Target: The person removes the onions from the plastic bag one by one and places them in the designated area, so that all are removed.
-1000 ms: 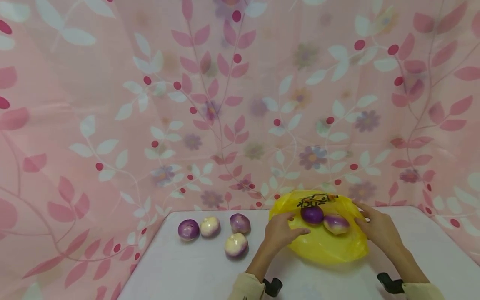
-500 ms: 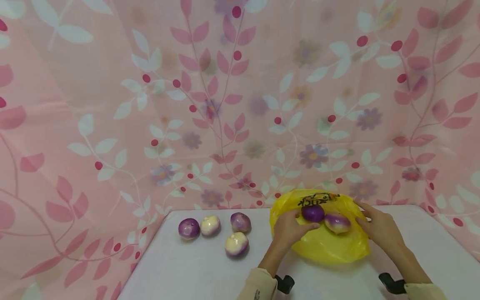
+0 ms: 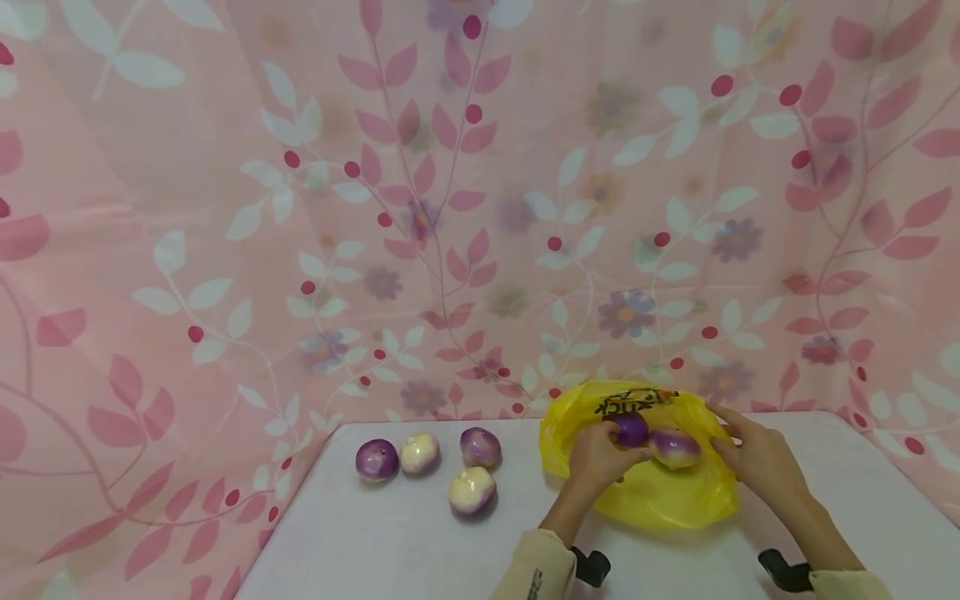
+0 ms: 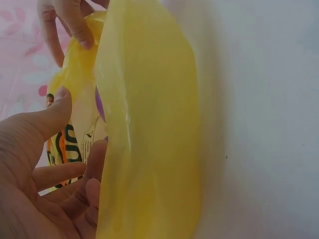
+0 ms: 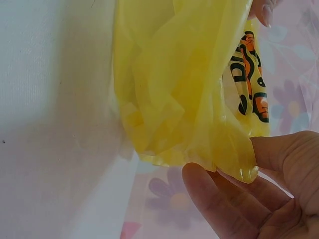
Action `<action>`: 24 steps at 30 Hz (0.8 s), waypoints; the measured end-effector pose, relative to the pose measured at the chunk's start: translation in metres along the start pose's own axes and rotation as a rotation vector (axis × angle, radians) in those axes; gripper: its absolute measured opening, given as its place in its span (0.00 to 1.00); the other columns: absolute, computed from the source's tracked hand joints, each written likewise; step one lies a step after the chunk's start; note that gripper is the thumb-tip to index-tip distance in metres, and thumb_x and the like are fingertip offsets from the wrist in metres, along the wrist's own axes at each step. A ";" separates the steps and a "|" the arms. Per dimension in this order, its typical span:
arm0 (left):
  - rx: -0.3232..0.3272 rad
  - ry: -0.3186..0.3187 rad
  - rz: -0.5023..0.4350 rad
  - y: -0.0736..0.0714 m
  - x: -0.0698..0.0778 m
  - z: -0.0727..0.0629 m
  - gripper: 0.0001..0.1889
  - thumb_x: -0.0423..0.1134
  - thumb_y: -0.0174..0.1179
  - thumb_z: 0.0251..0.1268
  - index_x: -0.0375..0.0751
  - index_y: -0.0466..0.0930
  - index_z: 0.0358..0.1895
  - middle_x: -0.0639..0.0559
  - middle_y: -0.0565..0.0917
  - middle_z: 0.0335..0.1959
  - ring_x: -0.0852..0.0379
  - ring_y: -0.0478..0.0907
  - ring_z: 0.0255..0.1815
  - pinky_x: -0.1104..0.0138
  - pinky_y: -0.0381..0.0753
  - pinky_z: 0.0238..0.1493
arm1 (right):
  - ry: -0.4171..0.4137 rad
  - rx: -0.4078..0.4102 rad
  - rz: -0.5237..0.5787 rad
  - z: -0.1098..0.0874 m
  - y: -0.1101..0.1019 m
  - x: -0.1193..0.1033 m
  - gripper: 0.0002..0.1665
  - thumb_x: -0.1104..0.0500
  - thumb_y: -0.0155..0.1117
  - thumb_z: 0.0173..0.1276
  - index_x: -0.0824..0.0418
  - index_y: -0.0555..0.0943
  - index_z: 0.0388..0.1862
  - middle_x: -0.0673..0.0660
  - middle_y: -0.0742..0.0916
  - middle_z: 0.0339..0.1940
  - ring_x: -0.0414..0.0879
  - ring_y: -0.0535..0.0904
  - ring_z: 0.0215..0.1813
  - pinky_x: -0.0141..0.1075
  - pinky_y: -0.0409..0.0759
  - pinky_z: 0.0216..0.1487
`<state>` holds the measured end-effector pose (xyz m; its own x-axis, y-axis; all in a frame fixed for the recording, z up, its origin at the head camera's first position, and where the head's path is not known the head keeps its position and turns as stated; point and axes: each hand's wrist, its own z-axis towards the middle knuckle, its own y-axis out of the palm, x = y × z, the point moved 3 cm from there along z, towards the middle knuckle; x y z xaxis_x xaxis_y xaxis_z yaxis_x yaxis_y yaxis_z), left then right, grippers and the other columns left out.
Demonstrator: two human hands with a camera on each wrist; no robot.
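Note:
A yellow plastic bag (image 3: pixel 660 504) with dark print lies on the table, its mouth spread toward me. Inside it sit a deep purple turnip (image 3: pixel 633 428) and a purple-and-white turnip (image 3: pixel 675 448). My left hand (image 3: pixel 596 458) reaches into the mouth from the left, beside the purple turnip and partly covering it. In the left wrist view, that hand's thumb and fingers (image 4: pixel 52 169) are apart, with the bag's front wall hiding some fingertips. On the right, my right hand (image 3: pixel 765 458) pinches the bag's rim between thumb and fingers, as the right wrist view confirms (image 5: pixel 249 189).
Several more turnips stand loose on the white table (image 3: pixel 337 542) at left: a purple one (image 3: pixel 377 460), a pale one (image 3: pixel 420 453), a mauve one (image 3: pixel 480 447) and a cream-topped one (image 3: pixel 472 490). A pink floral curtain (image 3: pixel 450 208) hangs behind the table.
My left hand has moved rightward from the bag's left side, farther into its mouth and up to the purple turnip. The right hand keeps its place on the rim; the loose turnips stay put.

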<state>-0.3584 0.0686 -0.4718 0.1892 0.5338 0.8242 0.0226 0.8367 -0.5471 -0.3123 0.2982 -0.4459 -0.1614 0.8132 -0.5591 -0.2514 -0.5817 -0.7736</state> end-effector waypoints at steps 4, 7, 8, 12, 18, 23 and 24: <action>-0.019 -0.018 -0.029 0.008 0.001 -0.001 0.26 0.56 0.77 0.46 0.44 0.83 0.44 0.60 0.81 0.27 0.59 0.75 0.13 0.69 0.76 0.16 | -0.008 0.008 -0.015 -0.001 0.000 0.001 0.34 0.60 0.63 0.68 0.67 0.67 0.71 0.78 0.81 0.51 0.45 0.81 0.23 0.35 0.78 0.22; -0.010 -0.020 -0.005 0.012 0.004 -0.002 0.29 0.57 0.77 0.45 0.43 0.83 0.47 0.57 0.84 0.31 0.60 0.74 0.11 0.69 0.75 0.16 | -0.013 0.008 -0.021 0.000 0.001 0.001 0.34 0.60 0.63 0.68 0.67 0.67 0.71 0.77 0.81 0.51 0.44 0.80 0.23 0.35 0.77 0.21; -0.006 -0.018 0.005 0.014 0.005 -0.002 0.29 0.57 0.77 0.45 0.43 0.83 0.48 0.57 0.84 0.32 0.61 0.74 0.11 0.69 0.75 0.16 | -0.013 0.008 -0.021 0.000 0.002 0.001 0.34 0.60 0.63 0.68 0.67 0.67 0.71 0.77 0.81 0.51 0.44 0.79 0.22 0.35 0.77 0.21; 0.016 -0.025 0.045 0.018 0.009 -0.002 0.29 0.57 0.77 0.44 0.44 0.83 0.48 0.58 0.82 0.29 0.62 0.72 0.10 0.69 0.73 0.15 | -0.020 0.011 -0.022 0.001 0.002 0.001 0.34 0.61 0.63 0.68 0.67 0.67 0.71 0.77 0.81 0.51 0.42 0.77 0.20 0.35 0.76 0.20; -0.006 -0.063 0.042 0.026 0.015 -0.001 0.25 0.59 0.76 0.46 0.47 0.82 0.40 0.60 0.76 0.22 0.59 0.72 0.10 0.69 0.73 0.13 | -0.025 0.019 -0.027 0.002 0.001 0.000 0.33 0.61 0.63 0.68 0.67 0.67 0.70 0.77 0.81 0.51 0.42 0.77 0.20 0.35 0.76 0.20; -0.027 -0.077 0.042 0.032 0.020 -0.002 0.22 0.58 0.76 0.47 0.48 0.79 0.37 0.59 0.74 0.22 0.58 0.73 0.11 0.69 0.74 0.14 | -0.033 0.024 -0.031 0.001 0.000 -0.001 0.33 0.61 0.64 0.68 0.67 0.68 0.70 0.77 0.82 0.51 0.43 0.79 0.21 0.34 0.76 0.20; -0.025 -0.077 0.048 0.034 0.021 -0.001 0.22 0.58 0.76 0.47 0.48 0.79 0.36 0.59 0.74 0.21 0.58 0.73 0.11 0.69 0.74 0.14 | -0.037 0.026 -0.030 0.001 0.000 -0.001 0.33 0.61 0.64 0.68 0.67 0.68 0.70 0.77 0.82 0.50 0.43 0.79 0.22 0.34 0.76 0.20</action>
<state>-0.3526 0.1081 -0.4734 0.1148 0.5817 0.8053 0.0401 0.8073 -0.5888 -0.3136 0.2972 -0.4453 -0.1881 0.8309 -0.5237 -0.2810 -0.5565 -0.7819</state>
